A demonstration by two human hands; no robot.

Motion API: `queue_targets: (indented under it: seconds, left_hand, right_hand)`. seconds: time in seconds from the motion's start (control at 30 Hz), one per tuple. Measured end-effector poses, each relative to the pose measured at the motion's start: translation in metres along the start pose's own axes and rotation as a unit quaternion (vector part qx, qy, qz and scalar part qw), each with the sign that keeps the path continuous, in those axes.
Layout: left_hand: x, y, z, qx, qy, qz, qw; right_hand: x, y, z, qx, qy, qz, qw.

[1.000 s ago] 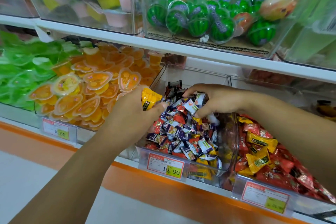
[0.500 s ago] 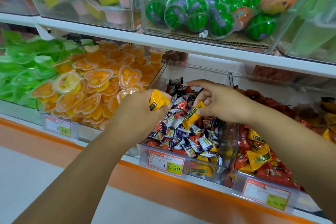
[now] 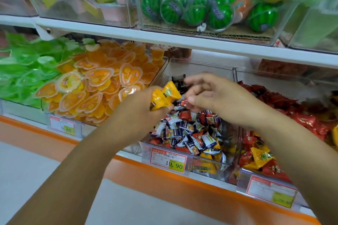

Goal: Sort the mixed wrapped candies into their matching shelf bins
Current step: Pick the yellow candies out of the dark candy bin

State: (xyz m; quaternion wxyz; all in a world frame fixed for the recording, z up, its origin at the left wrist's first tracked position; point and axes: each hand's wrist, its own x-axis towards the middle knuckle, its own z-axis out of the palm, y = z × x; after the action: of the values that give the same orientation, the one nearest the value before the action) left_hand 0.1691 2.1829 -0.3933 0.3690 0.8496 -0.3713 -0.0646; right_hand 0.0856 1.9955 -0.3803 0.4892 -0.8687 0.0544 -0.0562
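Note:
My left hand (image 3: 140, 111) grips two yellow wrapped candies (image 3: 164, 97) above the left edge of the middle clear bin (image 3: 182, 153). That bin holds a heap of mixed candies (image 3: 192, 131) in white, dark blue and red wrappers, with some yellow ones near the front. My right hand (image 3: 217, 98) hovers over the back of the heap, fingers loosely spread and blurred, close to the yellow candies; nothing shows between its fingers. The bin to the right (image 3: 265, 184) holds red and yellow wrapped candies (image 3: 261, 157).
Left of the middle bin lie orange heart-shaped jelly cups (image 3: 98, 86) and green ones (image 3: 23, 71). A white shelf (image 3: 201, 42) above carries a bin of watermelon-patterned balls (image 3: 190, 11). Price tags (image 3: 167, 160) hang on the bin fronts, above an orange shelf edge (image 3: 164, 175).
My right hand lifted out of the heap and passed a second yellow candy to my left hand, which now holds two. The right hand's fingers have spread.

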Motion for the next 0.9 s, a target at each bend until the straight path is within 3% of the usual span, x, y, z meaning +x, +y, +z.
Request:
queue_targets:
  seconds: [0.1,0.17,0.3,0.53,0.63,0.73,0.83,0.9]
  left_hand:
    - [-0.010,0.000,-0.021,-0.018,0.087,-0.035,0.995]
    - [-0.013,-0.005,-0.026,-0.002,0.103,-0.067,0.992]
    - [-0.012,-0.015,-0.025,0.035,0.095,-0.126,0.987]
    - [-0.009,-0.020,-0.023,-0.003,0.111,-0.130,0.985]
    - [-0.007,-0.020,-0.021,-0.003,0.120,-0.101,0.988]
    - [-0.007,-0.016,-0.017,-0.014,0.111,-0.082,0.990]
    - [-0.008,-0.016,-0.018,-0.012,0.106,-0.083,0.991]
    - [-0.009,-0.018,-0.019,-0.031,0.100,-0.081,0.991]
  right_hand:
    - [-0.002,0.004,0.002,-0.210,-0.137,0.025,0.968]
    - [-0.001,0.008,0.019,-0.265,-0.229,0.036,0.936]
    - [0.004,0.012,0.045,-0.303,-0.261,0.046,0.915]
    - [0.014,0.017,0.054,-0.286,-0.340,0.054,0.894]
    - [0.015,0.019,0.058,-0.373,-0.320,0.046,0.870]
    - [0.015,0.026,0.066,-0.482,-0.208,0.002,0.851]
    - [0.020,0.031,0.059,-0.462,-0.100,0.003,0.881]
    - [0.021,0.022,0.047,-0.435,-0.093,0.014,0.895]
